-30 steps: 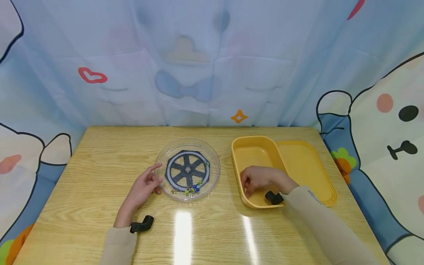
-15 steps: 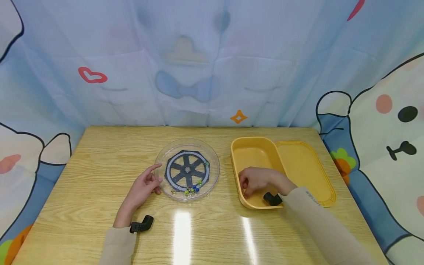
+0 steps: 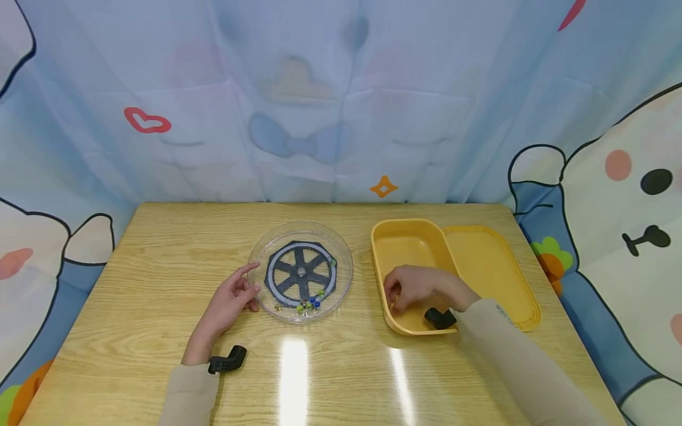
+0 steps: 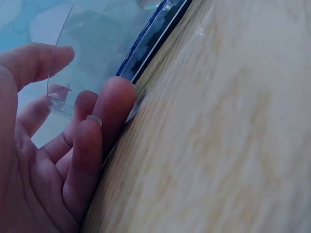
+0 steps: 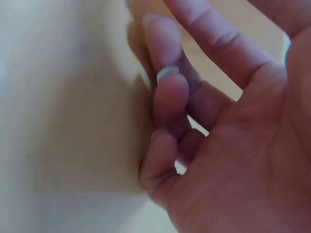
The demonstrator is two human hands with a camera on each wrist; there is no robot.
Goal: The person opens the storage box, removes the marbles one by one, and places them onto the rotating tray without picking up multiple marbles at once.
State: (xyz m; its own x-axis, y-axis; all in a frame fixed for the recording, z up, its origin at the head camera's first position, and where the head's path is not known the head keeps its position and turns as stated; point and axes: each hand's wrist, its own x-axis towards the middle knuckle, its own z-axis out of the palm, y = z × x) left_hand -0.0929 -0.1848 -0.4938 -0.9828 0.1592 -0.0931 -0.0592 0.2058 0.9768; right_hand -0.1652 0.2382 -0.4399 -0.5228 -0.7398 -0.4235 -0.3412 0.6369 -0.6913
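We see a wooden worktop (image 3: 160,254) carrying, on its right half, a yellow box (image 3: 407,242) with its lid (image 3: 490,266) lying just beside it, and near the middle a clear dish (image 3: 301,272) with a dark spoked wheel (image 3: 301,273) inside and small beads (image 3: 309,304) along its near edge. Our left hand (image 3: 229,305) rests on the worktop with relaxed fingers (image 4: 114,104) touching the dish's left rim, holding nothing. Our right hand (image 3: 415,287) is down in the box, fingers (image 5: 165,92) curled with their tips on the floor; we cannot tell whether they pinch anything.
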